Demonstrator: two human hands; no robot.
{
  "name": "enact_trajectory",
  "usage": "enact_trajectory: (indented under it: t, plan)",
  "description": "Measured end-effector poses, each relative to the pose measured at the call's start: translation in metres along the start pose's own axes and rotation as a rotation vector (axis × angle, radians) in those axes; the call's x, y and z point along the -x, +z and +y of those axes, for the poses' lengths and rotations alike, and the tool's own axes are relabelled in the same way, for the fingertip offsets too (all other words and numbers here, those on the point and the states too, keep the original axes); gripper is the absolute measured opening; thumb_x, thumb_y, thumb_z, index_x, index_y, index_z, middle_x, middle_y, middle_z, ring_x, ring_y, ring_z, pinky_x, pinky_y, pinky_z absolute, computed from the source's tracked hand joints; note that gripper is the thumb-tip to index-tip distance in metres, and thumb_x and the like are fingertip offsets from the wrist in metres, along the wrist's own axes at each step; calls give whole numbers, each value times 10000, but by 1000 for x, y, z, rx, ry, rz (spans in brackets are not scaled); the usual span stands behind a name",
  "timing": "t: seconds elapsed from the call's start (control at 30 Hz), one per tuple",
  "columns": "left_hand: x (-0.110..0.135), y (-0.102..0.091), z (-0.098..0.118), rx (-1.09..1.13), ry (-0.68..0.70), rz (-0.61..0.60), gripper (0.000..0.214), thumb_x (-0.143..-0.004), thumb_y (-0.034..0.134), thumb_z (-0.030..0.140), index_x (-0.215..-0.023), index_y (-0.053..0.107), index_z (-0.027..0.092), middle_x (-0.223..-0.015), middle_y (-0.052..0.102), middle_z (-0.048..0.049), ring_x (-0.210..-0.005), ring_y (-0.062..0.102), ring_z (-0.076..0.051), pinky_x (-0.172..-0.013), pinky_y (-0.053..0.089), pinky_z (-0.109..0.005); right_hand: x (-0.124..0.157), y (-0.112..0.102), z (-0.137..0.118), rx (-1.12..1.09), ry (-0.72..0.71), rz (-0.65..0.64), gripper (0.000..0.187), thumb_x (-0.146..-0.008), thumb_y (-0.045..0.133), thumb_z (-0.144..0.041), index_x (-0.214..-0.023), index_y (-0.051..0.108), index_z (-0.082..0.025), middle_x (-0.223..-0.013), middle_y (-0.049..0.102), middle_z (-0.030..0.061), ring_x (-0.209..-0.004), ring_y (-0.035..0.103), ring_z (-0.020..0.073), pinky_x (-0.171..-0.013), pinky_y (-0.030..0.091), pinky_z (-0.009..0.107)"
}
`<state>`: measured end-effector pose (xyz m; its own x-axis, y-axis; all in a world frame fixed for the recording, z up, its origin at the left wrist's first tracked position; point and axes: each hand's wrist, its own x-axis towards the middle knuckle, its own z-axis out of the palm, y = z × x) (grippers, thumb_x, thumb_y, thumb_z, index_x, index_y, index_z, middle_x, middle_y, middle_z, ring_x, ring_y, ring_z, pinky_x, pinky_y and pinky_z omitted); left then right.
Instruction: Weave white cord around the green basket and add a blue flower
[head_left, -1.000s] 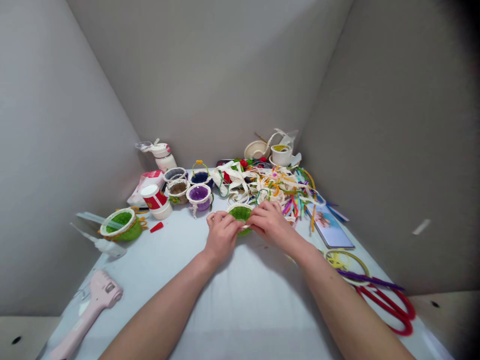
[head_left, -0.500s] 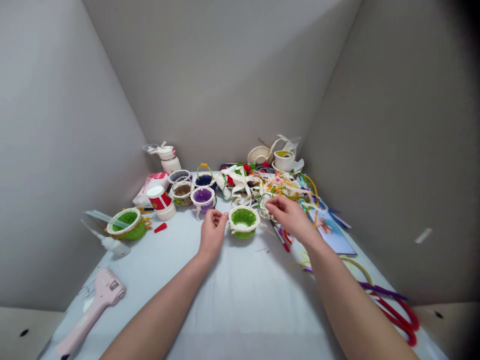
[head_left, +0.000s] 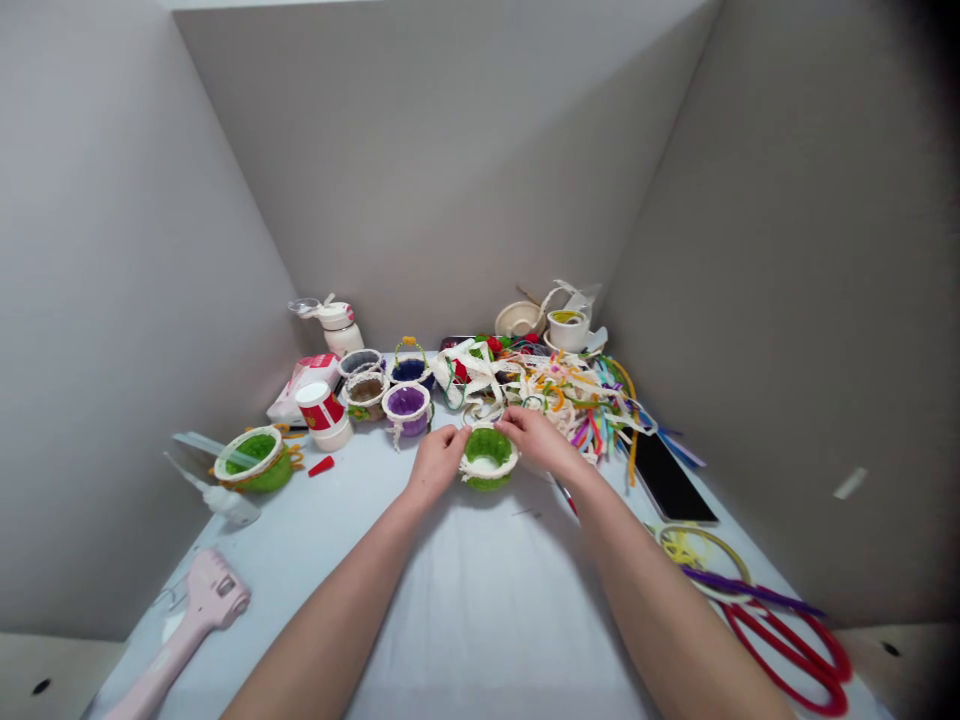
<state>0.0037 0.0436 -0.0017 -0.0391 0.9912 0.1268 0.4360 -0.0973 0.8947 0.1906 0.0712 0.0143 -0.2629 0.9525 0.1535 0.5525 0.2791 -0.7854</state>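
Observation:
A small green basket (head_left: 487,483) with a white braided rim stands at the middle of the table, its inside facing up toward me. My left hand (head_left: 439,462) is closed at the left side of the rim, thumb and fingers pinching it. From the right, my right hand (head_left: 537,440) pinches the far right part of the same rim. The fingertips partly cover the white braid there. Behind the basket lies a tangled heap of ribbons and trims (head_left: 555,385), close to my right hand. A purple basket (head_left: 407,402) stands behind and left of my left hand.
At left are a pink glue gun (head_left: 202,610), a white squeeze bottle (head_left: 229,503), another green basket (head_left: 274,470) and a red-and-white cup (head_left: 322,408). At right lie a dark phone (head_left: 671,478) and red-handled scissors (head_left: 802,650). Grey panels surround the table.
My right hand has moved left onto the basket's rim, and my left hand has moved right to it. The phone's screen has gone from lit to dark. The view has tilted slightly.

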Motion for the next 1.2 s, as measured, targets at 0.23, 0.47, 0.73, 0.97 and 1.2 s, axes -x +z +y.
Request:
enact_trajectory:
  t: [0.23, 0.47, 0.73, 0.97, 1.2]
  plan:
    - [-3, 2, -5, 81, -8, -28, 421, -807, 477, 540, -570, 416, 197, -543, 374, 39, -561, 368, -123, -527, 272, -241, 2, 7, 1, -154, 44, 13, 259, -808, 505, -411, -666, 489, -195, -596, 457, -38, -591, 412, 126, -561, 332, 236]
    - [1, -6, -7, 112, -23, -87, 412, -810, 501, 530, -596, 460, 181, -573, 409, 32, -573, 386, -121, -540, 291, -241, 5, 3, -4, -45, 38, -19, 324, -832, 510, -467, -690, 552, -179, -643, 549, -12, -620, 470, 135, -574, 344, 245]
    - [-11, -12, 2, 98, -15, -113, 465, -762, 582, 546, -544, 378, 189, -533, 326, 50, -554, 317, -106, -519, 230, -242, -17, 4, -12, -57, -10, -85, 354, -756, 610, -497, -646, 635, -161, -578, 541, -19, -575, 439, 118, -551, 310, 244]
    - [-14, -9, 7, 176, 9, -152, 451, -732, 581, 552, -541, 385, 192, -538, 350, 48, -555, 328, -106, -526, 262, -242, -20, 18, 1, -212, 24, -80, 394, -731, 591, -539, -612, 567, -164, -549, 470, -35, -542, 394, 105, -522, 308, 238]
    - [-9, -10, 6, 245, -8, -121, 430, -735, 605, 510, -536, 404, 185, -538, 361, 50, -550, 335, -101, -531, 269, -238, -17, 22, -2, -266, 47, -66, 428, -751, 579, -570, -610, 552, -167, -547, 465, -38, -533, 402, 105, -516, 315, 234]
